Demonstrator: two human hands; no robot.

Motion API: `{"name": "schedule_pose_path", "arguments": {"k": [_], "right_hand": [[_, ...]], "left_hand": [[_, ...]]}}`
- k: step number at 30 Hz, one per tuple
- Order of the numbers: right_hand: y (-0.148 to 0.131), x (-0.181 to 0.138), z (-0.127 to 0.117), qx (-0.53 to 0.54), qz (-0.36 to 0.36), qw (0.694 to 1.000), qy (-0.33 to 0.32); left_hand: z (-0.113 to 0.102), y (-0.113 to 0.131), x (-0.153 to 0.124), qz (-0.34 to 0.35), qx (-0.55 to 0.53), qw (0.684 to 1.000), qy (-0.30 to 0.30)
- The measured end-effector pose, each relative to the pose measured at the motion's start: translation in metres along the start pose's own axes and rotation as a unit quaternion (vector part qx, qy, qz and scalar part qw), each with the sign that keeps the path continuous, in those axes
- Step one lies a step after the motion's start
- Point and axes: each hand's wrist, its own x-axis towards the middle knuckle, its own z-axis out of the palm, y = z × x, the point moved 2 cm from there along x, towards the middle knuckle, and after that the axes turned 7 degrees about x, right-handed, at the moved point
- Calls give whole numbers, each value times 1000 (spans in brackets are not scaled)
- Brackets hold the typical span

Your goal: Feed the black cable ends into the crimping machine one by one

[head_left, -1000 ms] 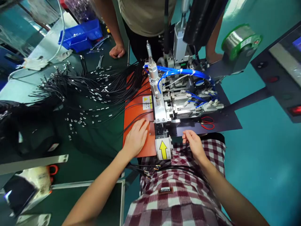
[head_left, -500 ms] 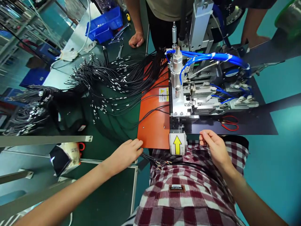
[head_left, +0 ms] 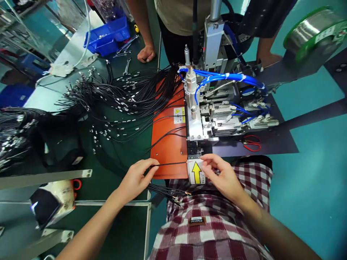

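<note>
A thin black cable [head_left: 173,164] is stretched level across the near edge of the orange plate [head_left: 169,146]. My left hand [head_left: 138,177] pinches its left part. My right hand [head_left: 221,173] pinches its right end at the white block with the yellow arrow [head_left: 195,172], just below the metal machine head [head_left: 197,124]. More black cables with bare coloured ends [head_left: 173,193] hang off the bench edge over my checked shirt.
A big heap of black cables with metal ends [head_left: 116,97] covers the green mat. Red scissors [head_left: 251,142] lie right of the machine. Another person's hand [head_left: 146,54] rests at the far side, near a blue bin [head_left: 107,34] and wrenches. A solder spool [head_left: 311,32] stands top right.
My left hand left the orange plate, dropped to the bench edge and came back pinching a cable. My right hand moved left to the arrow block and took the cable's other end.
</note>
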Motion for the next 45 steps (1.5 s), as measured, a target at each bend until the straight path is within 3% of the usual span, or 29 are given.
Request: {"name": "schedule_pose_path", "arguments": {"k": [3,6,12,18,23,28,45], "right_hand": [[-6,4,14,-31,-18,999,-7],[-8,3,12,-55,-42,998,3],[-7,-2,4,-69,-51,996,-2],[-9,1,-6,-33,-42,998,20],[-8,3,-23,94,44,994,41],[-7,7,-18,171,85,981,14],[-1,9,-11,206,100,974,-3]], "left_hand": [[16,10,3,34,2,999,19],[21,21,0,67,-2,997,26],[26,62,15,104,21,994,-36],[37,102,57,58,-174,977,-109],[47,99,62,9,-241,967,-82],[53,96,60,-14,-278,960,-44],[62,94,57,-65,-348,933,-61]]}}
